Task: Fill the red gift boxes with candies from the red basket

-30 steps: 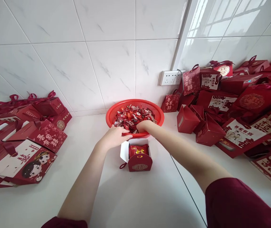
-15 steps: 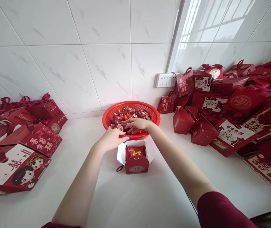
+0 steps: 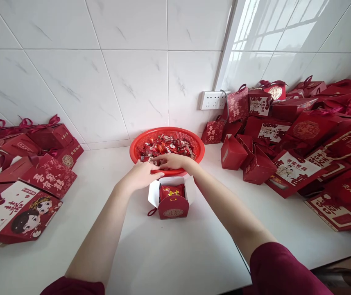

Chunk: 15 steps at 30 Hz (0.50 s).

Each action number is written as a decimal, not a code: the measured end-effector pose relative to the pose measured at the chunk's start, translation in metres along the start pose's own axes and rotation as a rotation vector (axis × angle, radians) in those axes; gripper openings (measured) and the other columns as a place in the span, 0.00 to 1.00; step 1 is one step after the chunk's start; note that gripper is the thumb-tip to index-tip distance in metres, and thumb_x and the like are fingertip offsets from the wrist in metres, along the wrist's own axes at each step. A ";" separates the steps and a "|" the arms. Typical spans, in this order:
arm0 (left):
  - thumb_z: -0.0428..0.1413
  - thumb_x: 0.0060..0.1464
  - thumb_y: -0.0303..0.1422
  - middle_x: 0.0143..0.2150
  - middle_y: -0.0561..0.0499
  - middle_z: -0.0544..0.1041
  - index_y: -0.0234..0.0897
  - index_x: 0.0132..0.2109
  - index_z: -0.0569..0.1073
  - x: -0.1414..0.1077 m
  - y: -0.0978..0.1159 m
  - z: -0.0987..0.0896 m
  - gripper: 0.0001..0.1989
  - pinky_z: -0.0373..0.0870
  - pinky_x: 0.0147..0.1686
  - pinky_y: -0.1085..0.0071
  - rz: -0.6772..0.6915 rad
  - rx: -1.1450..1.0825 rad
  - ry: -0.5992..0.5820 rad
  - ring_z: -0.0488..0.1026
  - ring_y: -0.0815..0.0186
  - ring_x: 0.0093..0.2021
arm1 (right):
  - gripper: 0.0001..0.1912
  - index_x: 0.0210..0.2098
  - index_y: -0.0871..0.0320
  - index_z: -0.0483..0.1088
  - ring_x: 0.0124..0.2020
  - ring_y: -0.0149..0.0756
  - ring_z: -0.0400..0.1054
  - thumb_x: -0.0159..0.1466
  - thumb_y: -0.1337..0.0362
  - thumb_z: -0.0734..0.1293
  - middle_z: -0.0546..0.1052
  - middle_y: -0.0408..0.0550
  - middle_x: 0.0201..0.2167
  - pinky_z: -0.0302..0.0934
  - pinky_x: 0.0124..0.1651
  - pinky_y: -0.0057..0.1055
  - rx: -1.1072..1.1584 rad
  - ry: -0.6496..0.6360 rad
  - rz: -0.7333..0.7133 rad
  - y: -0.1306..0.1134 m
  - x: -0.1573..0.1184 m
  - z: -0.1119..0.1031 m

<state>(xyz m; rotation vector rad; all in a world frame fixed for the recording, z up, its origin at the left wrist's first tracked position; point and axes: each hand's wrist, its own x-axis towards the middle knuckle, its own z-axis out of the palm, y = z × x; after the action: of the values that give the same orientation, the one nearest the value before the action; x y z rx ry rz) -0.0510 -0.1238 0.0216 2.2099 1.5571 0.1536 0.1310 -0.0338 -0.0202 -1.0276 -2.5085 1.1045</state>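
Observation:
A red plastic basket (image 3: 200, 152) full of small red-wrapped candies (image 3: 170, 141) stands against the tiled wall. At its front left edge is my left hand (image 3: 143, 175), fingers bent over the rim around something I cannot make out. My right hand (image 3: 173, 161) reaches over the front of the basket, its fingers curled down at the candies beside my left fingers; what they pinch is hidden. Just in front of the basket sits an open red gift box (image 3: 173, 208) with white inner flaps spread and a red packet (image 3: 171, 191) inside. Neither hand touches the box.
Piled red gift boxes (image 3: 48, 176) lie on the left of the white counter (image 3: 150, 254). A larger heap of red boxes and bags (image 3: 307, 127) fills the right side. A white power socket (image 3: 213, 100) is on the wall behind.
My right hand has drawn left and toward my left hand, and its fingers, spread before, are now curled. The whole view has shifted slightly.

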 end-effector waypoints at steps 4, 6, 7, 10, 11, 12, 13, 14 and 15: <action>0.52 0.58 0.41 0.41 0.49 0.78 0.43 0.47 0.77 -0.014 0.020 -0.005 0.15 0.66 0.37 0.67 0.111 0.008 0.206 0.73 0.59 0.42 | 0.14 0.44 0.56 0.78 0.44 0.40 0.72 0.61 0.70 0.66 0.80 0.46 0.43 0.62 0.48 0.30 -0.070 -0.005 -0.043 -0.003 0.000 0.000; 0.51 0.59 0.37 0.45 0.50 0.77 0.42 0.43 0.76 -0.025 0.036 -0.005 0.11 0.67 0.40 0.68 0.237 0.002 0.337 0.73 0.61 0.44 | 0.12 0.41 0.59 0.78 0.40 0.40 0.72 0.59 0.71 0.66 0.81 0.47 0.40 0.62 0.43 0.30 -0.095 -0.005 -0.042 -0.004 -0.001 0.000; 0.50 0.60 0.36 0.43 0.51 0.77 0.42 0.41 0.76 -0.031 0.043 -0.004 0.11 0.67 0.38 0.69 0.283 -0.015 0.317 0.74 0.63 0.41 | 0.12 0.41 0.60 0.78 0.40 0.40 0.72 0.59 0.71 0.67 0.81 0.47 0.40 0.62 0.43 0.29 -0.104 -0.006 -0.044 -0.004 -0.002 0.000; 0.49 0.60 0.34 0.36 0.52 0.78 0.43 0.37 0.76 -0.041 0.057 0.003 0.11 0.67 0.32 0.69 0.313 -0.035 0.071 0.74 0.64 0.33 | 0.17 0.49 0.55 0.76 0.45 0.39 0.71 0.61 0.69 0.66 0.79 0.46 0.47 0.62 0.46 0.29 -0.128 0.016 -0.047 -0.004 -0.006 0.000; 0.49 0.59 0.33 0.34 0.52 0.78 0.43 0.37 0.77 -0.042 0.060 0.007 0.11 0.66 0.31 0.69 0.285 -0.018 0.008 0.74 0.63 0.32 | 0.18 0.50 0.54 0.75 0.47 0.39 0.71 0.62 0.67 0.66 0.78 0.45 0.50 0.61 0.48 0.29 -0.137 0.034 -0.041 -0.004 -0.007 0.000; 0.50 0.58 0.32 0.33 0.52 0.78 0.43 0.37 0.77 -0.042 0.060 0.011 0.10 0.66 0.30 0.69 0.245 0.005 -0.028 0.75 0.62 0.31 | 0.17 0.51 0.53 0.75 0.49 0.40 0.70 0.63 0.66 0.65 0.77 0.45 0.52 0.61 0.50 0.30 -0.148 0.055 -0.031 -0.004 -0.007 0.000; 0.51 0.56 0.31 0.33 0.51 0.78 0.44 0.38 0.77 -0.041 0.061 0.014 0.09 0.66 0.30 0.69 0.202 0.026 -0.043 0.75 0.61 0.32 | 0.17 0.50 0.53 0.75 0.50 0.41 0.70 0.63 0.65 0.65 0.77 0.46 0.52 0.60 0.51 0.31 -0.159 0.072 -0.017 -0.004 -0.008 0.000; 0.52 0.55 0.31 0.34 0.51 0.79 0.45 0.39 0.76 -0.039 0.060 0.017 0.09 0.66 0.30 0.69 0.165 0.042 -0.049 0.76 0.61 0.33 | 0.16 0.49 0.53 0.76 0.50 0.42 0.70 0.63 0.64 0.65 0.77 0.47 0.52 0.60 0.51 0.31 -0.169 0.084 -0.004 -0.004 -0.008 0.001; 0.52 0.54 0.30 0.36 0.51 0.79 0.45 0.41 0.76 -0.037 0.059 0.019 0.10 0.66 0.30 0.69 0.139 0.054 -0.055 0.76 0.60 0.35 | 0.15 0.49 0.54 0.76 0.50 0.44 0.70 0.63 0.64 0.65 0.77 0.47 0.52 0.60 0.50 0.32 -0.177 0.087 0.008 -0.005 -0.008 0.001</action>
<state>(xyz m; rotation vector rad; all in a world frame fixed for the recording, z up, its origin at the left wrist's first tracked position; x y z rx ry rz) -0.0069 -0.1793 0.0338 2.3438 1.3946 0.0924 0.1341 -0.0417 -0.0169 -1.1057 -2.5696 0.8320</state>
